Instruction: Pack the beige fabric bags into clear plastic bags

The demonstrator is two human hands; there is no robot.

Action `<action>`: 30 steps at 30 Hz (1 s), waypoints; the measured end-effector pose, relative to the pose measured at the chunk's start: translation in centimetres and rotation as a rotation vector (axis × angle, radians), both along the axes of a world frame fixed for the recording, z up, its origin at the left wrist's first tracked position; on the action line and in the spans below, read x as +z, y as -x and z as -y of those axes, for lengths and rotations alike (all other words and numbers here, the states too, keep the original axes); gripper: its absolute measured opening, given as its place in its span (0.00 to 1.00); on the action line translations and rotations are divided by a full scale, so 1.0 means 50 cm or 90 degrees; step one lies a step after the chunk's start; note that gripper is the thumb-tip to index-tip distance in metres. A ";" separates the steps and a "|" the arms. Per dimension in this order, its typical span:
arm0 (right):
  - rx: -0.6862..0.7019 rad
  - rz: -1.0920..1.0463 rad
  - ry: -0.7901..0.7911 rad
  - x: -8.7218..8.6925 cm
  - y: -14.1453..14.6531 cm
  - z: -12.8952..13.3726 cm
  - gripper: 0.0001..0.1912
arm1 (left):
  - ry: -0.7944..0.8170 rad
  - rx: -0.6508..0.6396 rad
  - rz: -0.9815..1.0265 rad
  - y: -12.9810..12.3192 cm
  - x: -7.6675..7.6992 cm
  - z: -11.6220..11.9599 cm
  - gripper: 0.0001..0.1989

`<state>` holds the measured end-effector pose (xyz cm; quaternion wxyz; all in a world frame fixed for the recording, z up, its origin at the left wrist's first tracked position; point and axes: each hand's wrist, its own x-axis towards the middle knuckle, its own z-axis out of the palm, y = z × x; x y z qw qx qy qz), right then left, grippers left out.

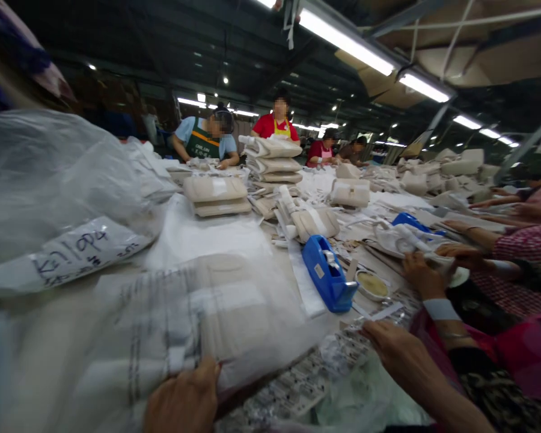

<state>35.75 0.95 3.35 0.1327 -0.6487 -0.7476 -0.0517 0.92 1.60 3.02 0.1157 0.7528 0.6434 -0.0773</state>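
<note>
At the bottom centre my left hand (pixel 183 397) is closed on the near edge of a clear printed plastic bag (pixel 139 325). Inside that bag lies a flat beige handbag (pixel 229 300) with a white wrap around it. To the right, my right hand (pixel 394 346) reaches over the table's near edge, its fingers bent down beside crumpled clear plastic and a printed sheet (pixel 297 379). What its fingertips hold, if anything, is too small to make out.
A blue tape dispenser (pixel 327 273) and a round dish (pixel 372 284) stand right of centre. Wrapped beige bags (pixel 216 189) are stacked behind. A large labelled plastic sack (pixel 63 198) fills the left. Another person's hands (pixel 426 276) work close by at right; more people stand across the table.
</note>
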 end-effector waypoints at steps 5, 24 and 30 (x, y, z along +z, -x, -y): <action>0.333 0.029 0.141 0.112 0.109 0.018 0.15 | -0.015 0.060 0.039 -0.016 0.027 -0.001 0.19; 0.593 0.290 0.326 0.113 0.427 -0.171 0.11 | 0.033 0.070 0.080 -0.014 0.026 -0.002 0.19; 0.457 0.219 0.371 0.102 0.441 -0.187 0.09 | 0.073 0.067 0.081 -0.016 0.030 -0.007 0.18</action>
